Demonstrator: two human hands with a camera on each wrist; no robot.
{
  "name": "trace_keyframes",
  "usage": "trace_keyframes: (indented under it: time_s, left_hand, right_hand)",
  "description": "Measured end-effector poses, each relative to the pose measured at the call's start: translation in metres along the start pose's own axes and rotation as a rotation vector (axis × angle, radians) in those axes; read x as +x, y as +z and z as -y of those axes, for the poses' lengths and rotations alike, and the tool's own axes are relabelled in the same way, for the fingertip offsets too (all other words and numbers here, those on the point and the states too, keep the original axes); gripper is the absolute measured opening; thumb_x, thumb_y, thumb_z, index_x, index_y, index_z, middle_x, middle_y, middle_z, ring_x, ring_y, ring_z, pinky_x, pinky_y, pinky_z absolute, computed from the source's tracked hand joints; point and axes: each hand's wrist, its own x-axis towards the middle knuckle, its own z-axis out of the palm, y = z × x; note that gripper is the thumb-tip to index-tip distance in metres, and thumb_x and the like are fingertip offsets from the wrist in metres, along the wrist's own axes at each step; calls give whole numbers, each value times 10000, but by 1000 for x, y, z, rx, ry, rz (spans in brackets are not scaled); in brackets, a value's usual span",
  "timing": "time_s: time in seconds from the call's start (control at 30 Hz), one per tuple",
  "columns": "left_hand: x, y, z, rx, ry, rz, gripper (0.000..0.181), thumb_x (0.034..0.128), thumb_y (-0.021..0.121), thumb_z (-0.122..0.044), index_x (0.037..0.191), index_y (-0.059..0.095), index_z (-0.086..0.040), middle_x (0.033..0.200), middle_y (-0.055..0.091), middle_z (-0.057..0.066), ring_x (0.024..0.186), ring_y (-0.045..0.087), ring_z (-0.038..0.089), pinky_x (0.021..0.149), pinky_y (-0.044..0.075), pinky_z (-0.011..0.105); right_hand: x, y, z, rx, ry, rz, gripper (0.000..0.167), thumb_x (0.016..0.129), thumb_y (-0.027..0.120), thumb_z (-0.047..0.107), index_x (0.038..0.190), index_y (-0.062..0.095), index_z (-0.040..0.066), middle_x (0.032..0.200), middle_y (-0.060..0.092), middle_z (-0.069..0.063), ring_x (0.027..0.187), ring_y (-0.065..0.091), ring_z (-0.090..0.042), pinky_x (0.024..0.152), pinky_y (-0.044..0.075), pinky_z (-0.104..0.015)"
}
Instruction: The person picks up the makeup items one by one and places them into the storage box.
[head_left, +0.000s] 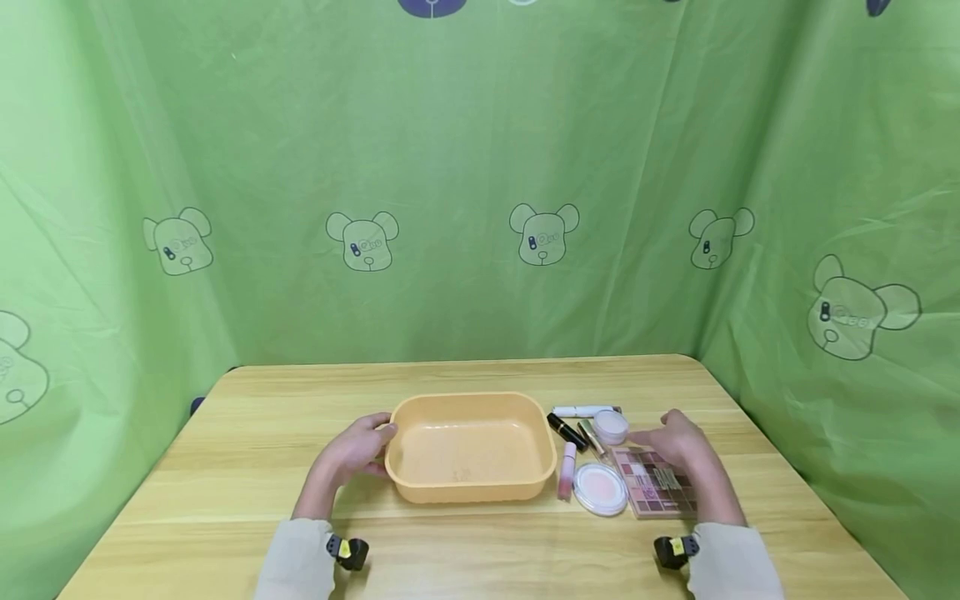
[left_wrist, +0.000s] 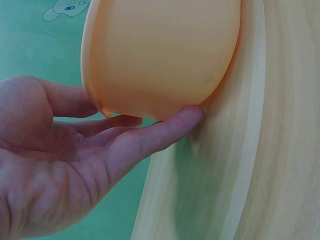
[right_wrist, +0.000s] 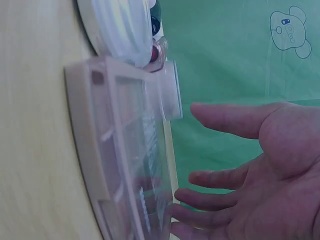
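Observation:
My left hand (head_left: 360,446) holds the left end of an orange plastic basin (head_left: 471,493). In the left wrist view, the thumb (left_wrist: 175,127) presses low on the basin's outer wall, while another finger passes behind the rim; some fingertips are hidden. Over the far edge of an eyeshadow palette (head_left: 660,483), my right hand (head_left: 678,437) hovers with its fingers extended, holding nothing. Beside its fingertips is a small round jar (head_left: 611,427). The right wrist view shows the thumb apart from the jar (right_wrist: 171,90); whether the lower fingers touch the palette (right_wrist: 125,150) I cannot tell.
Between basin and palette lie a round compact (head_left: 600,489), a pink lip gloss tube (head_left: 567,471), a black tube (head_left: 567,432), a slim tube (head_left: 591,437) and a white tube (head_left: 585,411). Green curtains (head_left: 465,183) surround the wooden table (head_left: 172,500).

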Motion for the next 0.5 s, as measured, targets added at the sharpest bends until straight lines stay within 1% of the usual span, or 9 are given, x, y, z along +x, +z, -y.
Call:
trace_keyframes:
  time_s: [0.07,0.13,0.2,0.23,0.4,0.5]
  left_hand:
    - [0,0,0,-3,0,1,514,1085,407,-177,1539,333,52,1351,589,273,1129,664,357,762,647,428]
    - [0,0,0,-3,1,1,515,1085,408,-177,1538,332,54,1343,593,270,1121,667,351,763,647,429]
    - [0,0,0,-4,4,1,514,1084,409,-177,1537,334,55,1332,600,266,1113,669,347,763,647,430]
    - [0,0,0,-5,4,2,514,1084,409,-177,1537,334,56,1330,601,264,1112,669,346,762,647,430]
    - [0,0,0,-2,3,0,509,1085,411,-181,1534,344,49,1337,597,267,1121,666,357,760,648,428]
    - [0,0,1,-2,1,2,508,1086,409,-181,1535,344,47,1345,591,269,1124,664,358,764,648,430]
  right_hand:
    - [-1,-2,-1,-20,6,-7,851,944,650,402,1328,349,-295,1268,449,-486,1104,534,-552,985,503,-622]
    - [-3,-3,-1,-42,11,-14,772,938,658,382,1237,439,-295,1128,545,-435,966,588,-461,870,559,-543]
    - [-4,-4,0,-60,20,-20,690,927,668,367,1149,516,-268,1006,598,-356,876,595,-383,777,570,-473]
    - [-5,-4,0,-77,24,-17,682,924,669,371,1137,530,-262,983,604,-336,865,593,-374,760,568,-459]
    - [-7,0,-2,-156,41,33,772,911,685,426,1177,512,-278,1005,601,-340,904,592,-397,826,562,-515]
    - [-7,2,-2,-163,44,53,804,903,703,450,1186,506,-276,1003,605,-328,916,593,-397,851,551,-531]
